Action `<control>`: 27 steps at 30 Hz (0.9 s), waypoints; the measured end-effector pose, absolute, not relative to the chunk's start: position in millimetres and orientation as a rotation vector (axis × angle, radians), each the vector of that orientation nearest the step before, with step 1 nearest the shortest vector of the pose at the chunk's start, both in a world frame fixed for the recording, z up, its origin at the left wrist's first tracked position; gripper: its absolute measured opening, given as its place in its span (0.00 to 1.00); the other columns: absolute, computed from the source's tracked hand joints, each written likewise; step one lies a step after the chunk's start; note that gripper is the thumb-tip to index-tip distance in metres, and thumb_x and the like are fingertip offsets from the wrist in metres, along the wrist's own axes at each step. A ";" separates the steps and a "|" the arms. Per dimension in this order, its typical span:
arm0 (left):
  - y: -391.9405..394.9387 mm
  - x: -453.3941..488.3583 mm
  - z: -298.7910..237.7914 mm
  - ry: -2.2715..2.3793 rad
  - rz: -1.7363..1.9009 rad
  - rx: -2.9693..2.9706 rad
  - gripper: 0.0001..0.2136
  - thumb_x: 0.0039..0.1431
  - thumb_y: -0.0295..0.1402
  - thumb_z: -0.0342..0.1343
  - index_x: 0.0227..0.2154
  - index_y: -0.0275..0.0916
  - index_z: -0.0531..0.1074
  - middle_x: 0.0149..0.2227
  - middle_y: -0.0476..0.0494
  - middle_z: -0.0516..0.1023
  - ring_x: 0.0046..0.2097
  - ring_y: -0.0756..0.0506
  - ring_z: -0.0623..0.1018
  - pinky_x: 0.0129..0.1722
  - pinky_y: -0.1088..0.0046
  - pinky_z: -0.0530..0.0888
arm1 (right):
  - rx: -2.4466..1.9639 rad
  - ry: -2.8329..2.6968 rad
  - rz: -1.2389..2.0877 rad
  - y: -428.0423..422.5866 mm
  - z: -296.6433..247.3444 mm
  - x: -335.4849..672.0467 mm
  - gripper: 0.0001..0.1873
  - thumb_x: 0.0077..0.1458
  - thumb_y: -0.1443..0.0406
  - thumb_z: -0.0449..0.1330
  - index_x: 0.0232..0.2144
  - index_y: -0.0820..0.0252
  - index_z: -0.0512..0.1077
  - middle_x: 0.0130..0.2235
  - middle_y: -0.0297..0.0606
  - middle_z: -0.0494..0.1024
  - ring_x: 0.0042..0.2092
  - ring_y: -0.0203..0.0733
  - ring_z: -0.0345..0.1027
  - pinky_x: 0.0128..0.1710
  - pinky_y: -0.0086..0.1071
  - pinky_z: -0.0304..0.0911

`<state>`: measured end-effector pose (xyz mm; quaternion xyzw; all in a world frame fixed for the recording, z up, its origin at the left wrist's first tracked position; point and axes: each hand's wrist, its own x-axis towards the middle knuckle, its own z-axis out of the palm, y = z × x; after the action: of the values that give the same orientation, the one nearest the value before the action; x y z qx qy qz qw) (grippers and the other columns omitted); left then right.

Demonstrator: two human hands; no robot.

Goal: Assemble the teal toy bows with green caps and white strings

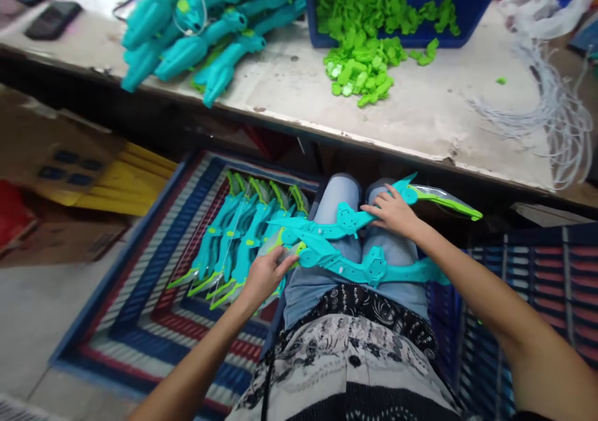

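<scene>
Two teal toy bows lie across my lap. The farther toy bow (346, 220) has a clear, green-edged limb sticking out to the right. My right hand (396, 214) is closed around its teal body near that limb. Closer to me, the second toy bow (375, 265) rests over my thighs, its right end partly behind my right forearm. At the left ends of the bows, my left hand (268, 271) pinches a clear and green limb tip; which bow that tip belongs to is hard to tell. Several similar bows (256, 228) lie side by side in the basket left of my legs.
A worktable (289, 91) spans the front, bearing teal bow bodies (196, 41), a blue bin (467, 10), loose green pieces (362, 72), white cords (555, 109) and a phone (53, 20). The striped basket (135, 321) is on my left; another basket (537, 284) is on my right.
</scene>
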<state>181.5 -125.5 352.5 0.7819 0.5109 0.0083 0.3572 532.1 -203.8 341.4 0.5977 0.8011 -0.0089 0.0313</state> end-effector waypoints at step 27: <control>-84.1 170.0 415.2 0.723 -0.243 1.868 0.16 0.53 0.48 0.57 0.33 0.39 0.74 0.20 0.54 0.65 0.23 0.51 0.64 0.24 0.78 0.61 | 2.688 2.192 -2.154 -212.6 360.8 360.8 0.15 0.50 0.53 0.64 0.33 0.59 0.74 0.34 0.35 0.77 0.36 0.40 0.70 0.38 0.33 0.66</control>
<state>170.0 -84.1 415.2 0.7836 0.3031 -0.1018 0.5327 360.8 -212.6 360.8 0.5868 0.4785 -0.4704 -0.4533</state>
